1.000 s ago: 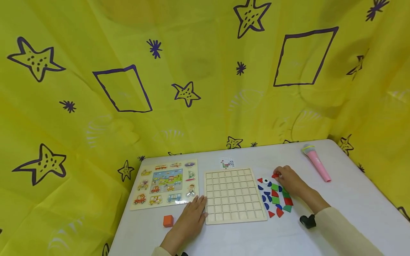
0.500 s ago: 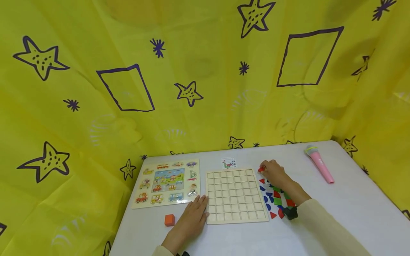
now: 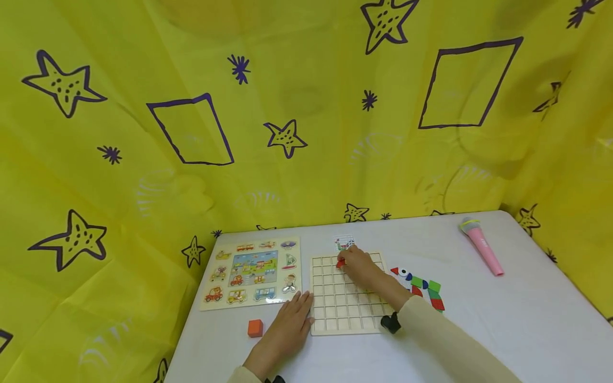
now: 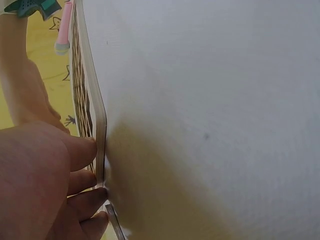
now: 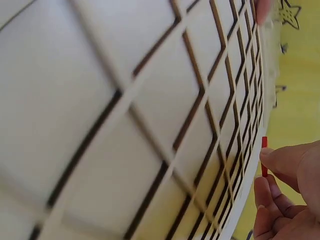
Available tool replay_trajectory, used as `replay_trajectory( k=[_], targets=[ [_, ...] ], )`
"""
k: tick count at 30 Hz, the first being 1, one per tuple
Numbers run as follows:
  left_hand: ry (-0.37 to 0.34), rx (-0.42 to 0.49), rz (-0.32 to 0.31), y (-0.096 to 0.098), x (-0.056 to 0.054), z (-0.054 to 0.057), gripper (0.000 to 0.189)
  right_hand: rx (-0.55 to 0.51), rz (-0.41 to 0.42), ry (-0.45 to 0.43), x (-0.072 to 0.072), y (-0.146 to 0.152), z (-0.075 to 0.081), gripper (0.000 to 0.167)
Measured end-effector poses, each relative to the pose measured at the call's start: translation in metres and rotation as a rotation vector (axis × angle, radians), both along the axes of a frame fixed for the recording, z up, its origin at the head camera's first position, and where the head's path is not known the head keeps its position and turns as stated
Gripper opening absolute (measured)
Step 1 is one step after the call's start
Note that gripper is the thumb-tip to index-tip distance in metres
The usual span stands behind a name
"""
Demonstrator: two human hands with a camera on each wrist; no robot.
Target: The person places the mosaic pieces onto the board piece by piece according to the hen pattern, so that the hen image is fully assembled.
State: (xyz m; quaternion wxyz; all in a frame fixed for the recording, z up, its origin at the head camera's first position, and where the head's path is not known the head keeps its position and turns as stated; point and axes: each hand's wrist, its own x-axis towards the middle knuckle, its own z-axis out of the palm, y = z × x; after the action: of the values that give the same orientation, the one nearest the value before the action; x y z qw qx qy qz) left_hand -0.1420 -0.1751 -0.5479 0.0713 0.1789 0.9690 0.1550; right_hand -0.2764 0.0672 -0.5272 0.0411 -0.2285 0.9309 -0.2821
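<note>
A wooden grid board (image 3: 330,314) with raised square cells lies on the table. My right hand (image 3: 361,268) is over its far rows and pinches a small flat red tile (image 5: 264,156) between thumb and fingers, edge-on in the right wrist view. My left hand (image 3: 289,322) rests at the board's left edge; in the left wrist view its fingers (image 4: 82,152) touch the rim. Behind the board lies a small picture card (image 3: 342,243) printed with a coloured figure, partly hidden by the right hand.
Right of the board lie several tiles, including a green tile (image 3: 435,286) and a white disc (image 3: 404,272), partly covered by the right forearm. A pink toy microphone (image 3: 486,251) lies further right. At left are a vehicle picture puzzle (image 3: 254,271) and an orange cube (image 3: 255,328).
My right hand has carried the red tile leftward from beside the loose tiles to over the board's far rows. The left hand stays at the board's edge. The head view has shifted slightly.
</note>
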Motion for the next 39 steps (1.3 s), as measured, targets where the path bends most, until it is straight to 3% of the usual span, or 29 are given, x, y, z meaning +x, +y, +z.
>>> replay_trajectory(
  k=[9,17,31,39],
  targets=[
    [-0.023,-0.018,0.019,0.003,-0.001,0.002,0.059,0.026,0.046,0.055,0.000,-0.029,-0.011,0.016],
    [-0.001,-0.023,0.006,0.002,-0.002,0.000,0.059,0.033,0.086,0.047,-0.001,-0.031,-0.010,0.018],
    [0.013,-0.046,-0.003,0.002,-0.002,-0.002,0.059,0.019,0.129,0.065,-0.005,-0.030,-0.012,0.006],
    [-0.007,-0.042,0.003,0.000,-0.003,-0.003,0.059,0.066,0.178,0.158,-0.006,-0.030,-0.012,0.006]
  ],
)
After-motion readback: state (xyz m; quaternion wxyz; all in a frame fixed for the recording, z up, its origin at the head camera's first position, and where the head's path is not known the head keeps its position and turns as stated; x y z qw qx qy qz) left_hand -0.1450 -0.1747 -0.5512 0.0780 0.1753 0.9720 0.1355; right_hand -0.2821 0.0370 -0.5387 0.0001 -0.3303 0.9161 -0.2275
